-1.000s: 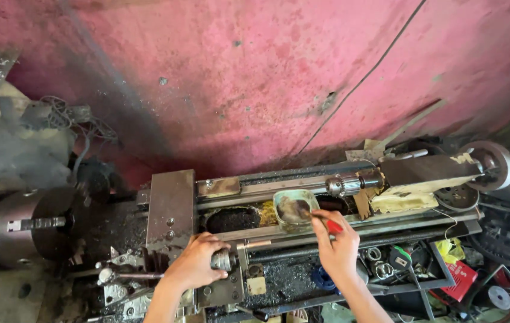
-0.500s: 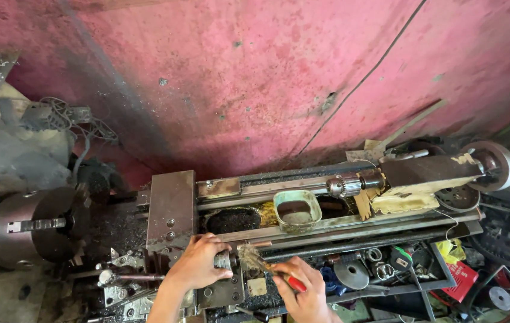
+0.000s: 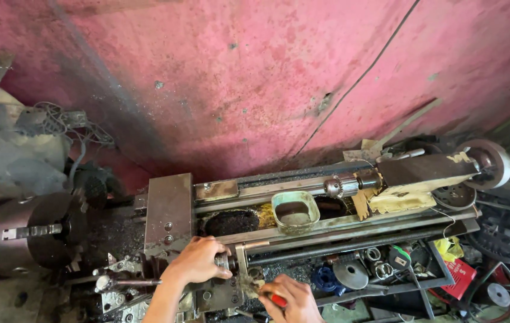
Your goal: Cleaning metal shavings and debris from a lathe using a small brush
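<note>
My left grip point(image 3: 198, 260) is wrapped round the little handle point(image 3: 225, 261) on the lathe carriage point(image 3: 168, 215), and my right grip point(image 3: 291, 299) is clamped on a red-handled brush point(image 3: 264, 293), bristles at the grimy front by the leadscrew point(image 3: 327, 246). Chips still sit thick in the bed beside the tub point(image 3: 295, 211), so I'd say barely started. Chuck point(image 3: 21, 236) is empty.

We look down from head height (our only view) onto the lathe point(image 3: 303, 209), facing the pink wall point(image 3: 255, 78).
</note>
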